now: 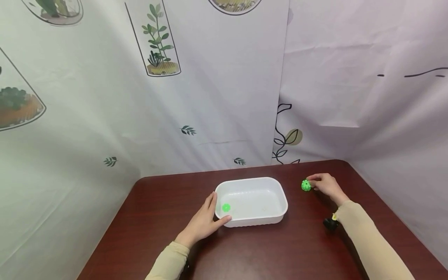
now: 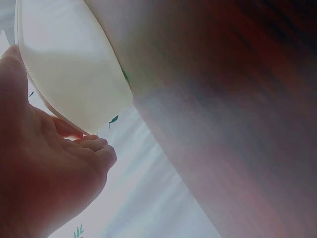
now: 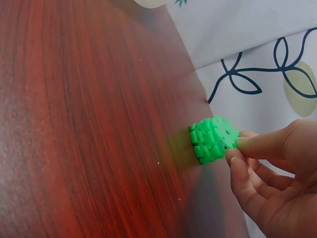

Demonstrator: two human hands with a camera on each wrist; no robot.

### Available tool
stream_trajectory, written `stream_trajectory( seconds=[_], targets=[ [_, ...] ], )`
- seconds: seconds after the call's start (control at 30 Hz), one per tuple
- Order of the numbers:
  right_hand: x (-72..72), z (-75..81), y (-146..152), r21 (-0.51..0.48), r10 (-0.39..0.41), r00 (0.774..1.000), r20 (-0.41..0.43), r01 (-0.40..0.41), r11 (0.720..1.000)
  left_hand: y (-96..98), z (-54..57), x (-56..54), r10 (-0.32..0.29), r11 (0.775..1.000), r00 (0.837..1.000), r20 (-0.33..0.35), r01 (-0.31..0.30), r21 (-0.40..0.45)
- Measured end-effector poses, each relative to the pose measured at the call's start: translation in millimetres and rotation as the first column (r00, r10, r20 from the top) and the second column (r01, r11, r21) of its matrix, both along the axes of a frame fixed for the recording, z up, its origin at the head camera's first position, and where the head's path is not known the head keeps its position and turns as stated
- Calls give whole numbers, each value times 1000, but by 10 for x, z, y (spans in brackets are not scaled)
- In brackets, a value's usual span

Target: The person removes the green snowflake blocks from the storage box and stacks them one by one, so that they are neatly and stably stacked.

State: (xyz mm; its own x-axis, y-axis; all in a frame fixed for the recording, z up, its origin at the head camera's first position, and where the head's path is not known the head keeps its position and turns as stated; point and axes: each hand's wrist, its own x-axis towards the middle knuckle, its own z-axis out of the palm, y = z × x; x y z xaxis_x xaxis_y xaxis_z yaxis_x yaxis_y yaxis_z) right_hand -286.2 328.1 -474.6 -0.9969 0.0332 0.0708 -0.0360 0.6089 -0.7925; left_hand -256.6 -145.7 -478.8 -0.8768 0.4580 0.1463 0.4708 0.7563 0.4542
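A white plastic tub [image 1: 250,222] stands on the table, with one small green flower-shaped disc [image 1: 226,207] lying inside at its left end. My left hand [image 1: 201,223] holds the tub's near left corner, thumb over the front rim and fingers along the left side. The left wrist view shows the fingertips bent at the tub's edge [image 2: 111,69]. To the right of the tub, my right hand [image 1: 327,186] pinches a stack of green notched discs [image 3: 210,141] between thumb and fingertips. The stack's round face is turned toward the hand, close over the tabletop.
The dark reddish-brown wooden table [image 1: 252,252] ends at a patterned white cloth [image 1: 224,97] hanging behind and at both sides. A small black device [image 1: 330,224] sits under my right wrist.
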Motion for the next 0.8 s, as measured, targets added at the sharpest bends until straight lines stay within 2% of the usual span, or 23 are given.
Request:
stream_trajectory(
  seconds=[0.23, 0.8],
  targets=[
    [6, 4, -12, 0, 0, 1000, 20, 0, 1000, -5, -24, -10, -4, 1000, 1000, -10, 4, -14],
    [22, -26, 23, 12, -4, 1000, 5, 3, 1000, -9, -33, -14, -3, 1000, 1000, -17, 3, -11]
  ],
)
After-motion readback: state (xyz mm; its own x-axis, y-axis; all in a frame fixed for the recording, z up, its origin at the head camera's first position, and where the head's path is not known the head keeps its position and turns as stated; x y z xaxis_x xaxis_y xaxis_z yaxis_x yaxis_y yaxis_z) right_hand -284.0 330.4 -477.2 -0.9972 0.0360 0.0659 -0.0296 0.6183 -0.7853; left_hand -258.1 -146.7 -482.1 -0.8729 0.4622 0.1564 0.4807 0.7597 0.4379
